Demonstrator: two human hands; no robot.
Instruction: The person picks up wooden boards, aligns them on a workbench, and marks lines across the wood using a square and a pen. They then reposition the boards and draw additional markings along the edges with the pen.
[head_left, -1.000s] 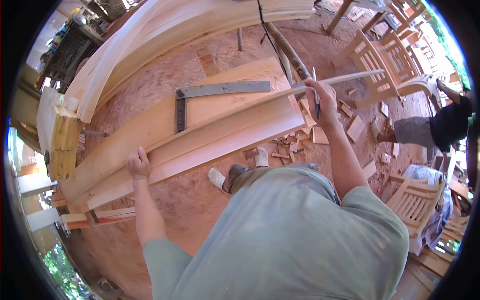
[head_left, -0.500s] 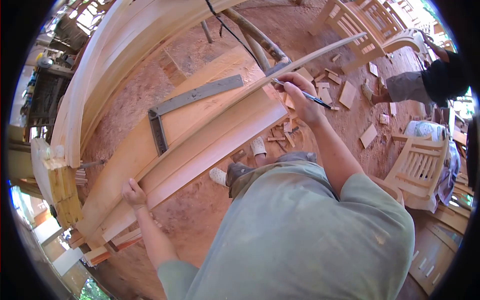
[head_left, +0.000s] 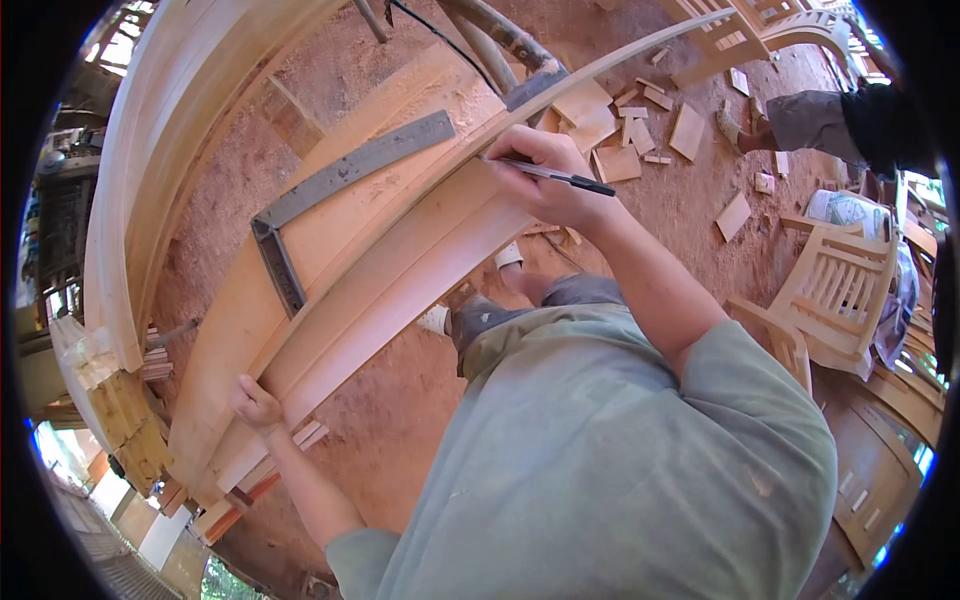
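"Fingers [head_left: 518, 147] of the right hand [head_left: 548, 185] are pinched on what?"

"On a pen [head_left: 592, 185]. Its tip is by the edge of the long, curved wooden strip [head_left: 590, 72]."

"And the left hand [head_left: 257, 403]?"

"Curled at the strip's lower left part. Some of it is hidden, so I can't tell whether it grips."

"Where's the strip lying?"

"Slantwise across the pale boards [head_left: 385, 285], its far end reaching past them at the upper right."

"Anything beside it?"

"1 metal square [head_left: 352, 168], flat on the wood on the side away from the person's body, its short leg ending near the strip."

"And around?"

"Wood offcuts [head_left: 688, 132] on the reddish floor [head_left: 390, 450], 1 slatted chair [head_left: 832, 292] at right."
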